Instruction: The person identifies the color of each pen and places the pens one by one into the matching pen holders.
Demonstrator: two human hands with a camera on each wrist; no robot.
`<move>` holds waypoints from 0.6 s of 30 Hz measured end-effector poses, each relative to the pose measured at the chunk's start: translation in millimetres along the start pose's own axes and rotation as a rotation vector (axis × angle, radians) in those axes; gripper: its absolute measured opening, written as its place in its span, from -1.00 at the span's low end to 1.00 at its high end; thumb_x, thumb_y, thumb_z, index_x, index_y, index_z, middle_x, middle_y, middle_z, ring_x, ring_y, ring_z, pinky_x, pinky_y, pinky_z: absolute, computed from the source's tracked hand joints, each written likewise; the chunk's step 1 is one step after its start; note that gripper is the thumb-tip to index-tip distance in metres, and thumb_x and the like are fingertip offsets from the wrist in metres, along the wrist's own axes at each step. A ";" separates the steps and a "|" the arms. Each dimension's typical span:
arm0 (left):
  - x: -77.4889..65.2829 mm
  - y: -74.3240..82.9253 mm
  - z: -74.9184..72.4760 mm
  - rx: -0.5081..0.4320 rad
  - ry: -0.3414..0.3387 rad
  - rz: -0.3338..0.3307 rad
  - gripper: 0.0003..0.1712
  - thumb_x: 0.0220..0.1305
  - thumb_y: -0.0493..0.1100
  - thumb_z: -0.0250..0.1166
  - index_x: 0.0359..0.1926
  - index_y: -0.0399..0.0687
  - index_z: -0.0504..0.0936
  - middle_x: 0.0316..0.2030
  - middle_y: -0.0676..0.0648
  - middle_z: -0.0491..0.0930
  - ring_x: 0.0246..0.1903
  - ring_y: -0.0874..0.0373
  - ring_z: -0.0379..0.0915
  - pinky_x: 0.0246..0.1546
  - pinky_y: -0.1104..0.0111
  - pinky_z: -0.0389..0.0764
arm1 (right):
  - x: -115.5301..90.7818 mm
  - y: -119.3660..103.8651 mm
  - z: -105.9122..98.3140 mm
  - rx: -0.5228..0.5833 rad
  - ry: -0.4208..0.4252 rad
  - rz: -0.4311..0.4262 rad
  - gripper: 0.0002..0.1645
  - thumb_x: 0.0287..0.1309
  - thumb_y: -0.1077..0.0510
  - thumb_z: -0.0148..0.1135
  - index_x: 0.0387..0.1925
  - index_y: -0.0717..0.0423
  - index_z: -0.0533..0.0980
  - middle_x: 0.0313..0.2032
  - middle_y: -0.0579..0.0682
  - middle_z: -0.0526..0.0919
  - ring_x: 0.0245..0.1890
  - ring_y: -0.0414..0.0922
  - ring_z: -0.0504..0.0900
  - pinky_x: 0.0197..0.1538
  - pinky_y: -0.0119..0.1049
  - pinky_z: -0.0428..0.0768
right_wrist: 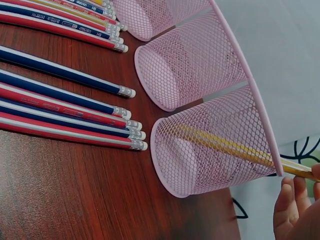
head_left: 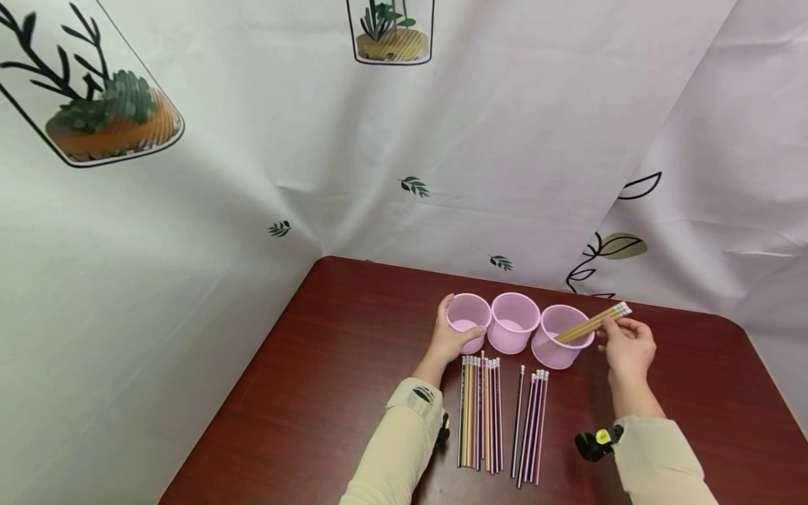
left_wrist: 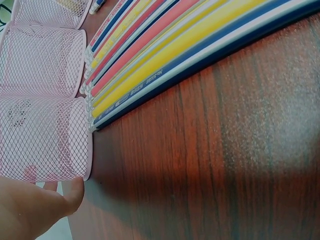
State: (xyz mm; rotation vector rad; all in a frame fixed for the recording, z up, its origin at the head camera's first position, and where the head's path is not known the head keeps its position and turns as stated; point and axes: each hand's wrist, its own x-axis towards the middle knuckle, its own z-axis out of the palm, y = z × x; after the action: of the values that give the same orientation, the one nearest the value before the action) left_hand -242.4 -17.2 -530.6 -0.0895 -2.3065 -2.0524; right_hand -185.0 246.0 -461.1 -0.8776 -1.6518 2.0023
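Upper left, right-wrist view: "HB" on a blue-and-white striped pencil (right_wrist: 55, 21)! Lower right, head view: right hand (head_left: 631, 348) pinches slim yellow pencils (head_left: 587, 327), lower ends inside a pink mesh cup (head_left: 555, 356); left hand (head_left: 448, 342) holds the leftmost cup (head_left: 466, 312).

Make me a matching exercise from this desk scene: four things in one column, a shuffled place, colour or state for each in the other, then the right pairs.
Column one
1. Left hand
2. Right hand
3. Middle cup
4. Tabletop

Column two
A. Dark reddish brown
B. Stands between two other pink cups
C. Holds yellow pencils that slant into the rightmost cup
D. Grips the leftmost cup

Right pairs: 1-D, 2-C, 3-B, 4-A
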 end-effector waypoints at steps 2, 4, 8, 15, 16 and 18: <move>-0.3 0.5 -0.1 0.000 0.000 -0.002 0.07 -0.20 -0.25 0.54 0.33 -0.01 0.13 0.23 -0.18 0.25 0.18 -0.09 0.21 0.18 0.05 0.22 | 0.7 0.7 0.0 0.008 -0.002 -0.001 -0.80 0.15 0.26 0.18 -0.33 0.07 0.29 -0.65 -0.26 0.50 -0.69 -0.38 0.53 -0.69 -0.52 0.45; -0.5 0.9 -0.2 -0.004 -0.003 -0.001 0.08 -0.20 -0.26 0.53 0.33 -0.04 0.12 0.24 -0.17 0.24 0.19 -0.09 0.20 0.19 0.05 0.22 | 1.4 1.8 -0.2 0.016 -0.002 -0.004 -0.80 0.14 0.26 0.19 -0.34 0.08 0.30 -0.65 -0.26 0.50 -0.68 -0.37 0.53 -0.69 -0.53 0.45; -0.3 0.3 -0.2 -0.005 -0.006 -0.003 0.08 -0.20 -0.26 0.53 0.34 -0.04 0.12 0.23 -0.19 0.25 0.18 -0.10 0.21 0.18 0.05 0.23 | 2.0 3.2 -0.3 0.037 0.002 -0.015 -0.79 0.12 0.28 0.21 -0.35 0.09 0.31 -0.65 -0.25 0.52 -0.68 -0.37 0.54 -0.68 -0.52 0.46; -0.1 -0.7 0.0 -0.020 -0.006 -0.006 0.07 -0.20 -0.28 0.53 0.33 0.03 0.13 0.21 -0.22 0.26 0.16 -0.09 0.22 0.17 0.04 0.24 | 1.1 3.7 -1.2 0.049 -0.003 -0.019 -0.79 0.12 0.28 0.21 -0.35 0.10 0.31 -0.65 -0.24 0.52 -0.68 -0.37 0.54 -0.66 -0.52 0.48; -0.1 -0.8 0.0 -0.021 -0.006 -0.005 0.07 -0.20 -0.28 0.53 0.33 0.03 0.13 0.21 -0.22 0.26 0.16 -0.09 0.22 0.17 0.04 0.24 | 1.2 3.8 -1.4 0.051 -0.002 -0.017 -0.79 0.12 0.28 0.21 -0.35 0.10 0.31 -0.65 -0.24 0.52 -0.68 -0.37 0.54 -0.66 -0.52 0.48; 0.1 -1.3 0.3 -0.022 -0.008 -0.005 0.06 -0.20 -0.28 0.53 0.33 0.02 0.13 0.21 -0.21 0.26 0.15 -0.08 0.23 0.17 0.04 0.24 | 1.2 3.9 -1.9 0.044 -0.002 -0.018 -0.79 0.12 0.27 0.21 -0.35 0.09 0.31 -0.65 -0.24 0.52 -0.68 -0.37 0.54 -0.66 -0.52 0.48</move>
State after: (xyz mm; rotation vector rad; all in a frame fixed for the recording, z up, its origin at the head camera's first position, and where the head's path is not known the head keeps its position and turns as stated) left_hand -242.6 -17.1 -532.0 -0.0929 -2.2918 -2.0840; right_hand -184.2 247.3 -465.4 -0.8429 -1.6047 2.0201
